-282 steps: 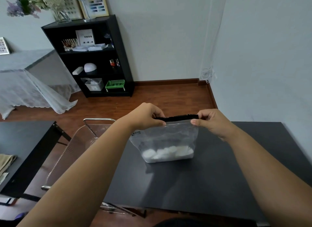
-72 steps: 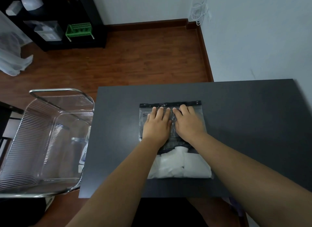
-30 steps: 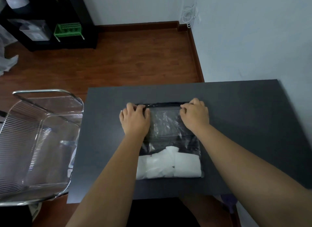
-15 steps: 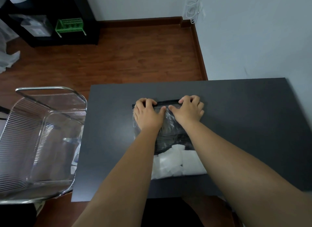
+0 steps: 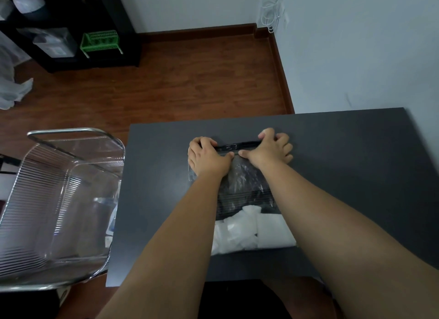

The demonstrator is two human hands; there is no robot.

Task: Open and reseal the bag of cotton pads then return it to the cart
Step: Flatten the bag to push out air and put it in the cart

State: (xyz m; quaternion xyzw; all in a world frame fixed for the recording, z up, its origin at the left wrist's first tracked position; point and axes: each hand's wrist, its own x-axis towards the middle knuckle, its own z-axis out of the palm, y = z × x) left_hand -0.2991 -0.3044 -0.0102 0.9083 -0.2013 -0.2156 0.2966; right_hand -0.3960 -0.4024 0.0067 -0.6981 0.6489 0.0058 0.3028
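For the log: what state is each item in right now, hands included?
bag: lying flat on the table, black zip strip at the far end; sealed or not, cannot tell
cotton pads: inside the bag, bunched at the near end
left hand: pressing on the zip strip
right hand: pressing on the zip strip
cart: beside the table, bag not in it

1. A room in a home or small beauty studio; the frame does not settle which.
2. Reddish wood-plank floor (image 5: 190,81) with dark baseboard, pale plain walls.
3. A dark grey table (image 5: 344,164) beside a clear plastic cart (image 5: 59,200).
4. A black shelf unit (image 5: 123,33) holds a green rack (image 5: 101,40) and small supplies.
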